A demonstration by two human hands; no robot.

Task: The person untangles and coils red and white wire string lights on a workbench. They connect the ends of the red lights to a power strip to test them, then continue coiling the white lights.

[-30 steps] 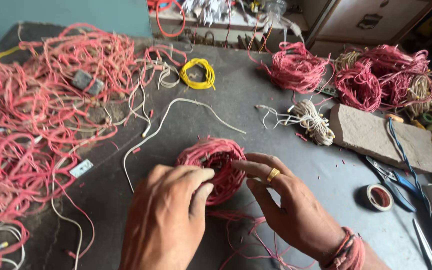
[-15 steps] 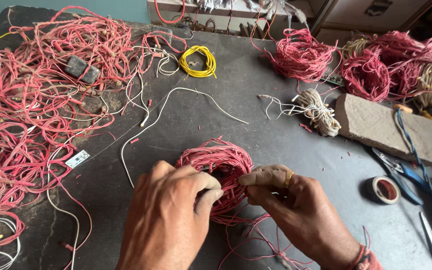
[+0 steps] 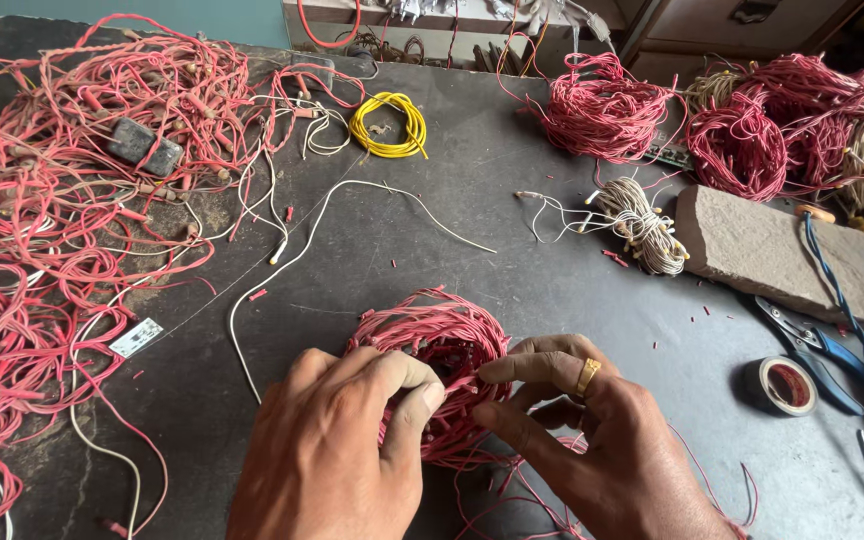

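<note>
Gripping: both hands curl round one red wire coil (image 3: 439, 360), thin strands wound into a loose, nest-like ring w/ frayed ends sticking out.
Coil place: on the dark surface (image 3: 472, 270), between the two sets of fingers, touching both.
Left hand (image 3: 337, 450): fingers bent & closed over the coil's near-left edge, thumb tip pressed into the strands.
Right hand (image 3: 592, 445): fingers pinched shut on the coil's right rim; gold ring (image 3: 587, 377) on one finger; loose red strands trail under the wrist.
Surface: flat, matt dark grey, scuffed, w/ tiny red insulation bits scattered about.
Left of fingers: big tangled red wire heap (image 3: 72, 200), messy, w/ small dark blocks caught in it; a small white tag (image 3: 136, 337) at its edge.
Beyond fingers: long white wire (image 3: 312, 235) snaking across, thin & limp; yellow wire coil (image 3: 389, 125) further off, neat & glossy.
Beyond-right of fingers: pale bundled wires (image 3: 642, 225), then a rough grey stone slab (image 3: 787, 255), blocky & rectangular.
Far beyond: more red coils (image 3: 602, 105) & mixed red/tan bundles (image 3: 802, 125), dense & round.
Right of fingers: tape roll (image 3: 787, 385), small ring shape; blue-handled pliers (image 3: 817, 345) just beside it.
Room: teal wall strip & wooden box edge at the far end, partly seen.
</note>
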